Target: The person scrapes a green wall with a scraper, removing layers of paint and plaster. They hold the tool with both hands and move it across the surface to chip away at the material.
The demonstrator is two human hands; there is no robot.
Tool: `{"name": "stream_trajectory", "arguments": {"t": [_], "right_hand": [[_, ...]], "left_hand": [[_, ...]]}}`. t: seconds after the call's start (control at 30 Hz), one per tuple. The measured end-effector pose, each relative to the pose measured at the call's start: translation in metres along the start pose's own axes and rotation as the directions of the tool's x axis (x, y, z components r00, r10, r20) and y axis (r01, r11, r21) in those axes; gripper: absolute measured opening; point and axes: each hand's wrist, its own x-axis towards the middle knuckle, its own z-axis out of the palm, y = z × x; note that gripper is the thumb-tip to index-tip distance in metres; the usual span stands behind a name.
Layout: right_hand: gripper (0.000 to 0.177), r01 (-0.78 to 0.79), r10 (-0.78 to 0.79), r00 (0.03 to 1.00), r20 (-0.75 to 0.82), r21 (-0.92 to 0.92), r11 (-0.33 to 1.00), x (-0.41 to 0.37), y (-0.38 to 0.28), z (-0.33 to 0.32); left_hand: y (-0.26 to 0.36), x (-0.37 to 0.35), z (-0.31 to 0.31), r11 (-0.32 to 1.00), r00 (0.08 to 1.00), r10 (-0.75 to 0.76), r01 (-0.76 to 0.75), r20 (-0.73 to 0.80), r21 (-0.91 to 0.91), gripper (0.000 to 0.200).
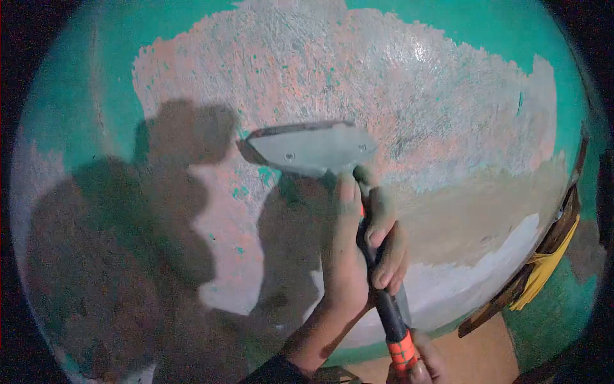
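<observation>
A long-handled scraper (316,148) with a wide grey head and two visible screws lies against or just in front of the wall, mid-view. Its black shaft runs down to an orange-banded grip. Wrapped round the upper shaft, just below the head, is my left hand (348,256), fingers closed. Lower down, my right hand (425,361) closes on the orange grip, partly cut off by the bottom edge. The patchy wall (307,70) behind shows grey and pinkish scuffed areas ringed by green paint.
At the right, a yellow cloth (547,269) hangs over a dark wooden strip (489,315). A tan smeared band (467,214) and a whitish patch (448,288) cover the wall's lower right. Large dark shadows fall across its left side.
</observation>
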Motion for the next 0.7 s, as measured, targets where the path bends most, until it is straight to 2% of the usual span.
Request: {"name": "stream_trajectory", "arguments": {"t": [0.07, 0.1, 0.13, 0.17, 0.27, 0.37, 0.47, 0.57, 0.67, 0.7], "right_hand": [[0.049, -0.053, 0.053, 0.998, 0.023, 0.021, 0.998, -0.005, 0.003, -0.005], [0.048, -0.036, 0.035, 0.998, 0.045, 0.007, 0.999, -0.002, 0.003, -0.005], [0.048, -0.022, 0.022, 0.998, 0.066, -0.008, 1.000, 0.003, 0.001, -0.005], [0.048, -0.011, 0.013, 0.996, 0.089, -0.025, 1.000, 0.006, -0.001, -0.006], [0.047, -0.163, 0.157, 0.985, 0.073, 0.077, 0.984, -0.004, -0.002, -0.011], [0.047, -0.076, 0.076, 0.997, 0.007, 0.013, 0.997, -0.002, -0.006, -0.003], [0.048, 0.022, -0.021, 1.000, 0.013, -0.070, 0.997, 0.003, -0.008, -0.004], [0.051, -0.198, 0.198, 0.980, -0.035, -0.017, 0.980, -0.005, -0.019, -0.006], [0.054, -0.288, 0.289, 0.957, -0.007, 0.071, 0.955, -0.006, -0.037, 0.001], [0.055, -0.271, 0.272, 0.962, -0.007, 0.053, 0.961, -0.007, -0.035, 0.000]], "left_hand": [[0.000, -0.002, 0.003, 1.000, 0.999, -0.007, 0.008, -0.048, 0.012, 0.029], [0.001, -0.003, 0.003, 1.000, 0.997, -0.013, 0.015, -0.077, 0.023, 0.029], [0.002, 0.000, 0.001, 0.998, 0.999, 0.009, -0.007, -0.035, 0.061, 0.029], [0.001, -0.001, 0.001, 0.999, 0.997, -0.012, 0.015, -0.075, 0.041, 0.029], [-0.003, -0.005, -0.001, 0.999, 0.988, -0.054, 0.054, -0.144, -0.007, 0.029], [-0.004, -0.004, -0.002, 0.998, 0.988, -0.059, 0.056, -0.140, -0.026, 0.029], [-0.003, -0.002, 0.006, 0.999, 0.990, -0.030, 0.032, -0.139, 0.016, 0.029], [0.001, -0.002, 0.010, 0.996, 0.993, 0.002, 0.009, -0.120, 0.094, 0.030], [-0.001, -0.003, 0.011, 0.995, 0.988, -0.001, 0.017, -0.156, 0.098, 0.029], [-0.002, -0.003, 0.012, 0.996, 0.984, -0.018, 0.034, -0.176, 0.085, 0.029]]}}
